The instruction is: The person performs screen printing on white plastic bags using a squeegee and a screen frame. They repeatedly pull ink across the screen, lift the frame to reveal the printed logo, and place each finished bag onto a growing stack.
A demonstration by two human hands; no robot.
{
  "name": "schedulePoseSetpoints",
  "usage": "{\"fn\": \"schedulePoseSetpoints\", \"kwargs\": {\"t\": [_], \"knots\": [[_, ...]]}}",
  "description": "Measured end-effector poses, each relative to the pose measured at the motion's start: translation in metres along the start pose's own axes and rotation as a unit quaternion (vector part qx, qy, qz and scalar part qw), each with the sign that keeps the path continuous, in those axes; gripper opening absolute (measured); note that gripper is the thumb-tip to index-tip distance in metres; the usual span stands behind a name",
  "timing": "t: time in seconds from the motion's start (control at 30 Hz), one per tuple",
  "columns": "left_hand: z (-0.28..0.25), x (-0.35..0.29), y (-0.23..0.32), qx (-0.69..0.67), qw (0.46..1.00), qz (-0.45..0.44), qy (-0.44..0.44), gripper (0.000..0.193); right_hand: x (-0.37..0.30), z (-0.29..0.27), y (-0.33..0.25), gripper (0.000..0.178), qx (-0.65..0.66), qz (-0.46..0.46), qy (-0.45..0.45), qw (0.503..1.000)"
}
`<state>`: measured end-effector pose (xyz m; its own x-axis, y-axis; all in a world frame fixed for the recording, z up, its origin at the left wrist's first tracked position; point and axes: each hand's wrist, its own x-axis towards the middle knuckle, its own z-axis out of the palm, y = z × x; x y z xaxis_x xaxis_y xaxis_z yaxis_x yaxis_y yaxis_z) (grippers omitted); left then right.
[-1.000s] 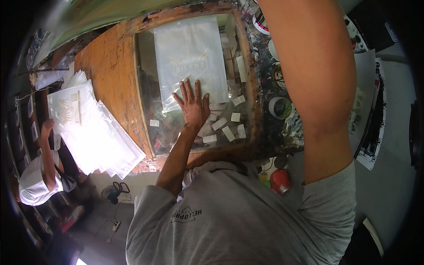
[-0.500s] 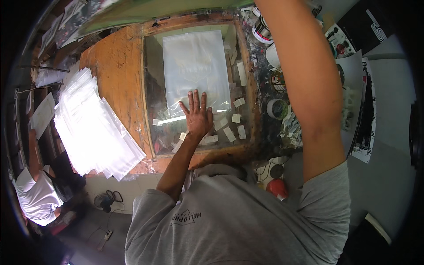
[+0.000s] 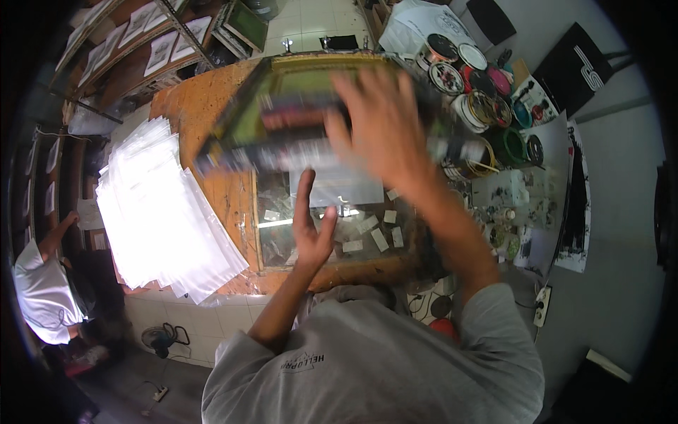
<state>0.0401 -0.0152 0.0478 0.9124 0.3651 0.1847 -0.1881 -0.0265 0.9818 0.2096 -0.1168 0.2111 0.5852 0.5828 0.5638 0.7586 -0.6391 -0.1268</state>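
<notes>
A dark-edged screen-printing frame [image 3: 247,152] with greenish mesh is tilted low over a glass-topped work surface [image 3: 279,244]. Across the mesh lies a long reddish-brown bar [image 3: 300,116], blurred; I cannot tell if it is a squeegee. My right hand [image 3: 385,127], smeared by motion, is above the frame with its fingers spread, close to the bar's right end. Below the frame's near edge my left hand [image 3: 314,240] has index finger and thumb stretched apart, holding nothing visible. A clear plastic bag [image 3: 339,187] lies flat on the glass, its far part hidden by the frame.
A fanned stack of plastic bags [image 3: 155,219] covers the wooden table's left side. Several paint cans [image 3: 484,106] and tubs crowd the right. Small pale tape pieces [image 3: 380,239] dot the glass. At far left another person [image 3: 46,290] reaches toward a shelf.
The screen frame has come down over the plastic bag. My right arm has swung from high at the right to above the frame; my left hand has lifted off the bag.
</notes>
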Motion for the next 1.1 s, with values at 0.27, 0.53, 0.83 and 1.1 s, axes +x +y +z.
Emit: {"fn": "schedulePoseSetpoints", "kwargs": {"t": [0.27,0.53,0.83,1.1], "knots": [[-0.042,-0.06,-0.048,-0.426,0.751,-0.468,0.19,0.036,-0.095,0.143,0.052,0.039,0.125,0.122,-0.148,0.973],[-0.035,-0.06,-0.072,-0.374,0.742,-0.5,0.243,0.031,0.012,0.293,0.145,0.037,0.023,0.044,-0.113,0.992],[-0.025,-0.059,-0.047,-0.346,0.764,-0.468,0.277,0.017,-0.076,0.244,0.066,0.047,0.049,0.045,-0.145,0.987],[-0.029,-0.061,-0.052,-0.327,0.806,-0.455,0.192,0.019,-0.196,0.103,-0.06,0.061,0.134,0.106,-0.187,0.967]]}}
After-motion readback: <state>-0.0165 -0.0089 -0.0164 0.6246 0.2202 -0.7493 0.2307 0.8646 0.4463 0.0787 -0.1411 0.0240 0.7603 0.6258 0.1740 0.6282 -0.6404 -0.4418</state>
